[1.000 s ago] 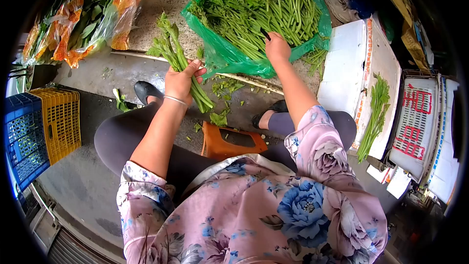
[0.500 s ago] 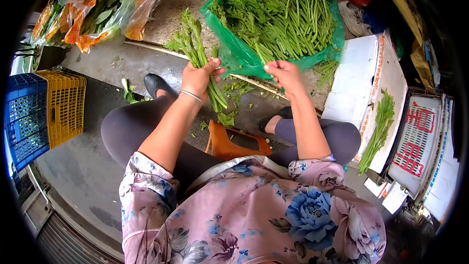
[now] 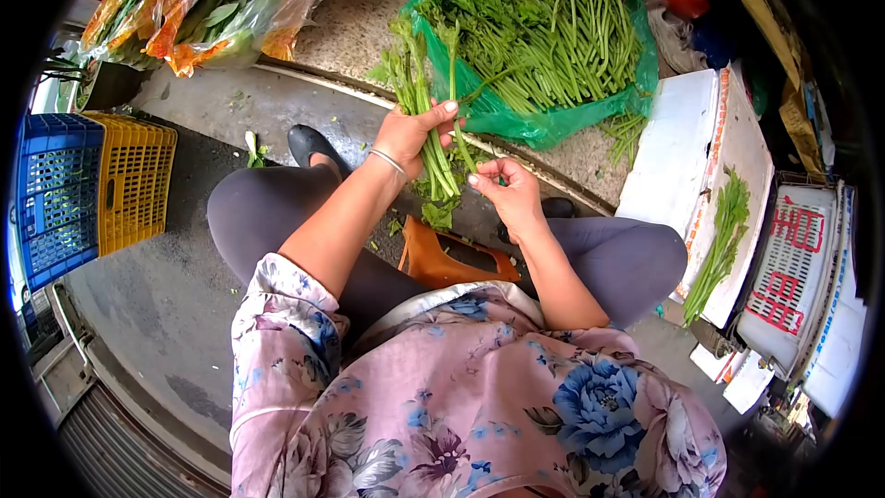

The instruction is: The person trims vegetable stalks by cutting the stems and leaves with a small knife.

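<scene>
My left hand (image 3: 412,138) is closed around a small bunch of leafy green stalks (image 3: 444,172), upright with their leaves away from me. My right hand (image 3: 513,195) pinches the lower end of a single green stalk (image 3: 464,149), which stands beside the bunch near my left thumb. Whether the left fingers also touch this stalk, I cannot tell. Beyond my hands, a large heap of the same greens (image 3: 553,32) lies in an open green plastic bag (image 3: 546,129).
An orange stool (image 3: 442,258) is between my legs. Trimmed leaves lie on the floor. Left are stacked blue and yellow crates (image 3: 136,183) and leafy vegetables in orange-printed bags (image 3: 277,14). Right, a foam box (image 3: 671,143) has a bunch of greens (image 3: 722,244) on its side.
My right hand has come from the bag's edge toward me and left, bringing one stalk beside the bunch. My left hand keeps its hold on the bunch. The whole view has shifted slightly.
</scene>
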`<action>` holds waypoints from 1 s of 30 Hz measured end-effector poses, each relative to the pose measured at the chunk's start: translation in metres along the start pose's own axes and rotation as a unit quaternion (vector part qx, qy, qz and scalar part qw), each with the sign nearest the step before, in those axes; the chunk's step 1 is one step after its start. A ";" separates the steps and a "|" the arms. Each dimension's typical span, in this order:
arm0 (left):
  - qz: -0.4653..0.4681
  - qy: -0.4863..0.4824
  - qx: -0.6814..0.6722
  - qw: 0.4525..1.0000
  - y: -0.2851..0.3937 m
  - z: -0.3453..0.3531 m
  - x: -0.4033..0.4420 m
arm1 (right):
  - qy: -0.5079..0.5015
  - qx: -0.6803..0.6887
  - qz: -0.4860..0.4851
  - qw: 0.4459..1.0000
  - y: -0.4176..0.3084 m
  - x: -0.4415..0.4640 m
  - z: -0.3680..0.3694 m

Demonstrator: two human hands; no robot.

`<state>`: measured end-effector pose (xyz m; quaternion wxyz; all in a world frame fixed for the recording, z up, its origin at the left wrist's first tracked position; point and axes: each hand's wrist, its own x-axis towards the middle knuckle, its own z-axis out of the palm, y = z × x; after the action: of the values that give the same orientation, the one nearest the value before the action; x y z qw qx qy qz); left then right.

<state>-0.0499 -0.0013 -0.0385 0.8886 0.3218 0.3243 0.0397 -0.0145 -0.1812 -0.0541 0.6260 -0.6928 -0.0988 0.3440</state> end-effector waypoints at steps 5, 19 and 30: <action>0.022 -0.016 0.006 1.000 0.003 -0.003 -0.002 | -0.006 -0.086 -0.048 0.995 -0.004 -0.003 0.007; 0.004 -0.068 0.040 0.997 0.014 -0.020 -0.008 | -0.367 0.010 0.211 0.906 -0.035 -0.002 -0.011; 0.039 -0.071 0.040 0.996 0.022 -0.023 -0.009 | -0.285 -0.200 0.203 0.915 0.039 -0.012 -0.016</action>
<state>-0.0675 0.0260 -0.0336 0.8935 0.3718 0.2490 0.0383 -0.0251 -0.2089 -0.0862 0.3363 -0.6814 -0.1971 0.6195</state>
